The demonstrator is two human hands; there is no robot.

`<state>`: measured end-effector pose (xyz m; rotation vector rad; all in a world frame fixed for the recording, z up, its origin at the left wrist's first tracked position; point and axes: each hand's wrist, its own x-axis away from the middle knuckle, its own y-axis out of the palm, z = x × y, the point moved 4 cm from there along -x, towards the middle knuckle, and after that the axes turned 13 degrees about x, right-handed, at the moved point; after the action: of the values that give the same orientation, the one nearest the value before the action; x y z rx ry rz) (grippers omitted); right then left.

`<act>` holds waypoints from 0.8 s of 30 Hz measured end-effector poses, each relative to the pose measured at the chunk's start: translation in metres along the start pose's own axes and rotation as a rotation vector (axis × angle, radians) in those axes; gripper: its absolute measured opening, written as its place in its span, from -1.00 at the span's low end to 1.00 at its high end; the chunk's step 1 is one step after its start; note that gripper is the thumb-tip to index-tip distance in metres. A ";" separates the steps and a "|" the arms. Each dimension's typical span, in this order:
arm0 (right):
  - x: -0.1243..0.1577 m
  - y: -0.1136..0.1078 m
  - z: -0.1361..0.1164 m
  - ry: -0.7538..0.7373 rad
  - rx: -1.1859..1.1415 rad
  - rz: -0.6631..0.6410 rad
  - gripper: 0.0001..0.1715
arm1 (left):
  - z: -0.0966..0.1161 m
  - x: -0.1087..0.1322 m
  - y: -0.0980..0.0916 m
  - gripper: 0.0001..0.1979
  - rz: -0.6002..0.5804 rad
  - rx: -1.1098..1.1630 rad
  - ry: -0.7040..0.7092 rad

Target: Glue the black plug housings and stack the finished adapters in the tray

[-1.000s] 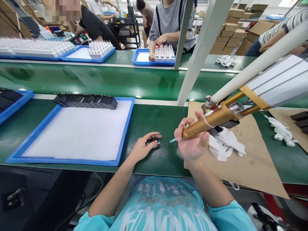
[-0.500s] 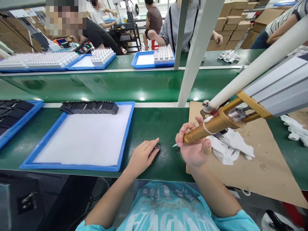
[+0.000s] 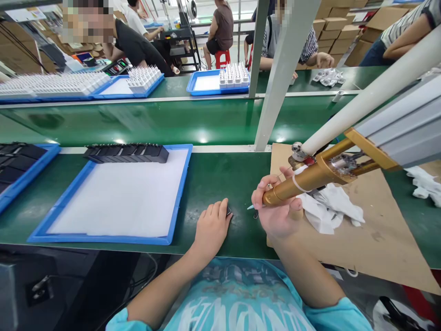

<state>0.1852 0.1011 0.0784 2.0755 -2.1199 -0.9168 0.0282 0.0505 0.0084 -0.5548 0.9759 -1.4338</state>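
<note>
My left hand (image 3: pixel 212 226) rests on the green bench with its fingers closed over a small black part (image 3: pixel 228 211), most of which the fingers hide. My right hand (image 3: pixel 275 215) is wrapped from below around a gold-coloured glue dispenser (image 3: pixel 292 187). The dispenser is tilted, and its thin pale-blue tip (image 3: pixel 250 208) points left, towards the left hand but apart from it. Just beneath the tip lies a little dark piece (image 3: pixel 255 214), partly hidden by the right hand.
A blue-rimmed tray (image 3: pixel 181 193) with a row of black housings (image 3: pixel 127 153) stands left. White cloths (image 3: pixel 330 209) lie on cardboard (image 3: pixel 382 230) at right. A white post (image 3: pixel 275 87) rises ahead; co-workers sit beyond the green divider.
My left hand has shifted slightly right with the small black part and turned, its fingers now pointing more away from me. The right hand and dispenser stay nearly still.
</note>
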 end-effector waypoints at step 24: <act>-0.003 -0.003 0.003 0.009 0.038 0.041 -0.43 | -0.016 -0.003 -0.009 -0.54 -0.082 1.910 -0.615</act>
<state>0.1871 0.1047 0.0756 2.0411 -2.1839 -0.8670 0.0101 0.0563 0.0083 0.4335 -1.0119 -1.4602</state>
